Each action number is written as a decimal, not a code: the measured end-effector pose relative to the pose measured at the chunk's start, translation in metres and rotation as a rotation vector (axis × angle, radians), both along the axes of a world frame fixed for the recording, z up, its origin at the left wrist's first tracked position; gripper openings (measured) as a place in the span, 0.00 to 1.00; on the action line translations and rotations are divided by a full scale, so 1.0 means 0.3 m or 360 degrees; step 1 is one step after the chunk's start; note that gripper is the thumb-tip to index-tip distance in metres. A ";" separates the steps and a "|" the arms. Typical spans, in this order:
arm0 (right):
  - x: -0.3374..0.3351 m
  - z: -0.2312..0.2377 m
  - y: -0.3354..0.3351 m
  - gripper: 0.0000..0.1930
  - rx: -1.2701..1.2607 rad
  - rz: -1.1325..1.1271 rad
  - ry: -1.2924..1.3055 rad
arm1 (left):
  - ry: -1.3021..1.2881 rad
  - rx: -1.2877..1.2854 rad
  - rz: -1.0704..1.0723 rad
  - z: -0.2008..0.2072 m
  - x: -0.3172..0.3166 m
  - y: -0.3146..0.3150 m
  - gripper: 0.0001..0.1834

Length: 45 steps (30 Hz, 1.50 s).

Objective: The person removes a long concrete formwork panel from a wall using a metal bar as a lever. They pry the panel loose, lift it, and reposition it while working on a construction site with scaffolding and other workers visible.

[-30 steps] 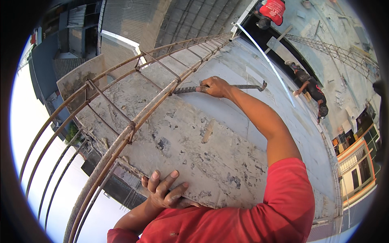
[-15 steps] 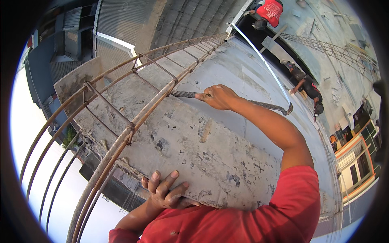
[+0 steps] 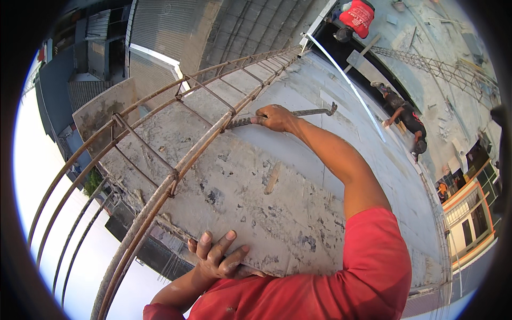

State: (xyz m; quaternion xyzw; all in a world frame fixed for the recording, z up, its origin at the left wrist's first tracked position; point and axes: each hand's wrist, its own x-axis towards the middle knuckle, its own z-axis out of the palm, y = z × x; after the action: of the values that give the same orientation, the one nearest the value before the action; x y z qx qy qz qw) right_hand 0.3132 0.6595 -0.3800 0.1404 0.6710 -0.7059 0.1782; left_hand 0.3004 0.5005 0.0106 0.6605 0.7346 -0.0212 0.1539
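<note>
1. Right hand (image 3: 273,117) is wrapped around a dark, ribbed steel bar with a hooked end (image 3: 312,112); fingers are pressed together on the shaft, and the thumb points toward the straight end.
2. Bar location: beyond the far edge of the long, rough, grey concrete block (image 3: 250,194). Its straight end meets or lies just beside the rusty brown steel-rod cage (image 3: 173,174); actual contact cannot be confirmed.
3. Left hand (image 3: 218,261) lies on the near edge of the concrete block, fingers spread. Its pressure cannot be determined.
4. Change: half a second ago, the hooked end sat lower and farther right in the view. It has swung back up and away from the body, with the right forearm following. The straight end has stayed beside the cage.
5. Assessment: the movement suggests a reversing stroke pivoted near the straight end. The cage shows no evident displacement; the unmoved left hand probably serves as bracing.
</note>
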 end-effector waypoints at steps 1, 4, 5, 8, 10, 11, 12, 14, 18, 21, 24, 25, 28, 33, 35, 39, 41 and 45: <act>0.015 0.028 -0.003 0.31 0.0013 -0.0019 -0.0019 | -0.0003 0.0019 0.0008 -0.002 0.001 0.000 0.11; 0.076 0.149 0.003 0.32 0.0056 -0.0027 -0.0210 | -0.0014 0.0060 0.0031 -0.012 0.011 -0.001 0.14; 0.089 0.191 0.015 0.33 0.0037 -0.0024 -0.0267 | -0.0001 0.0085 0.0033 -0.017 0.011 -0.002 0.15; 0.126 0.296 0.042 0.34 0.0075 0.0147 -0.0452 | 0.0020 0.0185 0.0080 -0.034 0.019 -0.010 0.22; 0.130 0.328 0.053 0.34 0.0261 0.0229 -0.0369 | 0.0008 0.0238 0.0078 -0.047 0.019 -0.013 0.27; 0.131 0.331 0.058 0.35 0.0249 0.0262 -0.0369 | 0.0010 0.0260 0.0073 -0.049 0.021 -0.012 0.30; 0.129 0.323 0.064 0.35 0.0255 0.0289 -0.0363 | -0.0006 0.0232 0.0103 -0.052 0.020 -0.009 0.32; 0.133 0.290 0.084 0.36 0.0300 0.0265 -0.0332 | -0.0025 0.0222 0.0187 -0.042 0.019 0.007 0.36; 0.194 0.213 0.154 0.37 0.0565 0.0061 -0.0155 | -0.0264 0.0152 0.0273 0.022 0.002 0.100 0.33; 0.264 0.223 0.209 0.38 0.0748 0.0180 -0.0176 | -0.0513 0.0094 0.0307 0.087 -0.021 0.219 0.31; 0.343 0.316 0.227 0.37 0.0716 0.0270 -0.0373 | -0.0478 -0.0119 0.0224 0.021 -0.032 0.371 0.31; 0.355 0.349 0.252 0.37 0.0730 0.0202 -0.0355 | -0.0398 -0.0202 0.0130 -0.025 -0.034 0.423 0.31; 0.412 0.473 0.326 0.37 0.0869 0.0153 -0.0464 | -0.0228 -0.0341 -0.0067 -0.158 -0.010 0.534 0.33; 0.521 0.659 0.454 0.35 0.0450 0.0189 -0.0369 | -0.0086 -0.0645 -0.0359 -0.259 0.050 0.625 0.30; 0.562 0.708 0.463 0.35 0.0342 0.0146 -0.0256 | -0.0096 -0.0835 -0.0317 -0.248 0.078 0.653 0.22; 0.655 0.701 0.469 0.38 0.0290 0.0053 -0.0099 | -0.0200 -0.0965 -0.0169 -0.167 0.094 0.707 0.22; 0.734 0.645 0.483 0.34 0.0619 0.0140 -0.0302 | -0.0187 -0.1035 -0.0127 -0.130 0.068 0.728 0.24; 0.876 0.482 0.477 0.21 0.0859 -0.0218 -0.0313 | -0.0143 -0.1081 -0.0062 -0.104 -0.017 0.725 0.22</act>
State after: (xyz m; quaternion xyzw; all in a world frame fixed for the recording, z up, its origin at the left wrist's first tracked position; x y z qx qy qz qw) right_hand 0.5761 0.8026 -0.2355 0.2954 0.8030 -0.4952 0.1505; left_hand 0.2951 0.7180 -0.0206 0.5858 0.6653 -0.2383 0.3968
